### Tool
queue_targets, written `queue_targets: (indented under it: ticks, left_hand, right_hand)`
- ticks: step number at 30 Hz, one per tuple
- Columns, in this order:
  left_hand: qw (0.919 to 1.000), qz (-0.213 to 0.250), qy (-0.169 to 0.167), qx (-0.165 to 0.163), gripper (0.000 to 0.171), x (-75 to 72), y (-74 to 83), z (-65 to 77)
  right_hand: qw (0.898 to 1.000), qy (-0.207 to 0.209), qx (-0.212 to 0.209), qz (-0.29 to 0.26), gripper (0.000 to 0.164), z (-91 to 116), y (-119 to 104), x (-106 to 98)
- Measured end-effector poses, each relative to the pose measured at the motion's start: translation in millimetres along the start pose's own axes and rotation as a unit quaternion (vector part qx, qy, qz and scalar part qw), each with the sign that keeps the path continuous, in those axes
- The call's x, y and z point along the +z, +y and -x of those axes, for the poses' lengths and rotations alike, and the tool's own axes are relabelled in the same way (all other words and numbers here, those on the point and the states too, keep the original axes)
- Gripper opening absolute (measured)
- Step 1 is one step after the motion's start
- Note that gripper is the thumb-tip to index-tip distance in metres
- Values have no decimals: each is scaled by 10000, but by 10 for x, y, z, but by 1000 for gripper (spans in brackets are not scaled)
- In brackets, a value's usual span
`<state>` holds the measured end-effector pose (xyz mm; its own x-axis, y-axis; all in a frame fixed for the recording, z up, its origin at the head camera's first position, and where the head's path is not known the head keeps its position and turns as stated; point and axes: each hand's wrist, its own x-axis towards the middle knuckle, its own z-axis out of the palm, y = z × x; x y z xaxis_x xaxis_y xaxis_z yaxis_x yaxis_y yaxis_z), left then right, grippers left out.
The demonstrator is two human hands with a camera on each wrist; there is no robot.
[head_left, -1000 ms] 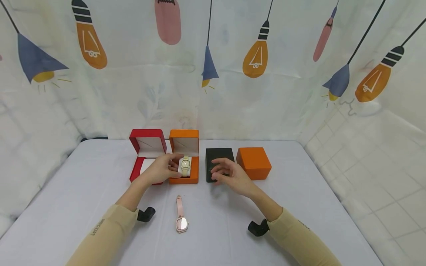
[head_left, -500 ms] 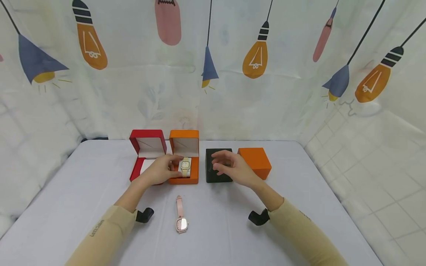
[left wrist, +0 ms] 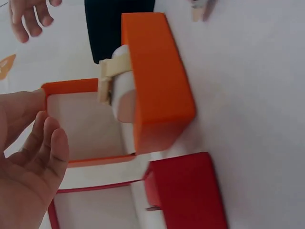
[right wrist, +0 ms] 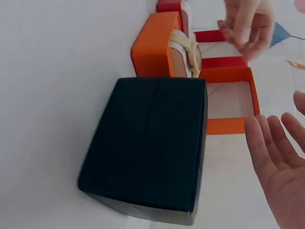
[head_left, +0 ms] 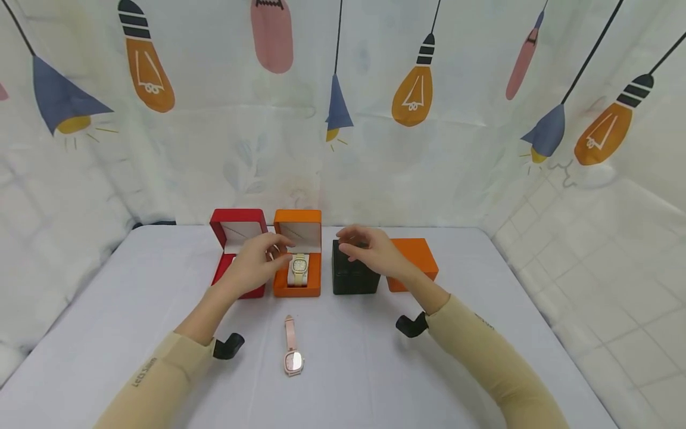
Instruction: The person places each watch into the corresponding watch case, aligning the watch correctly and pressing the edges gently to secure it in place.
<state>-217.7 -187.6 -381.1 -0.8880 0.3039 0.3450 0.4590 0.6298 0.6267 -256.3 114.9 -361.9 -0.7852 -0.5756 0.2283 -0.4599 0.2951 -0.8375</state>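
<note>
My left hand [head_left: 255,263] hovers between the red watch box [head_left: 238,214] and the orange watch box [head_left: 297,215], both with raised lids. Its fingers are loosely bent and hold nothing. In the orange box sits a cream-strapped wristwatch [head_left: 299,268] around a white cushion, its square face toward me. Beyond the left fingers, the left wrist view shows this box's pale lid lining [left wrist: 88,124]. Over the closed dark green box [head_left: 355,279] is my right hand [head_left: 377,251], fingers relaxed around nothing; the right wrist view shows it beside the dark box, apart from it.
A pink wristwatch [head_left: 292,351] lies on the white tablecloth [head_left: 343,381] in front of the boxes. Right of the dark box stands a closed orange box [head_left: 420,256], partly behind my right forearm. A patterned curtain [head_left: 455,161] hangs behind the table.
My left hand has come away from the cream watch, rising slightly to the left. The right hand has moved up and back over the dark box. The boxes stay where they were.
</note>
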Motion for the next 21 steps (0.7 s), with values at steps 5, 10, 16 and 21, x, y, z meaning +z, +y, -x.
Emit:
queue_targets:
  ticks: [5,10,16,21]
  left_hand:
    - [9973,-145,533,475,16,-46,80,-58]
    - [9936,-208,935,600,12,-51,117,-93]
    - [9865,-249,1434,751,10,-56,160,-154]
    - [9844,-360,1521,814,14,-74,174,-221]
  right_hand:
    - [9996,31,-105,255,33,-159,-33,-16]
    - [9967,90,-243,772,33,-306,-80,-12]
    - [9899,278,-570,1264,34,-448,-136,12]
    - [9844,481,-647,1562,42,-553,-162,6]
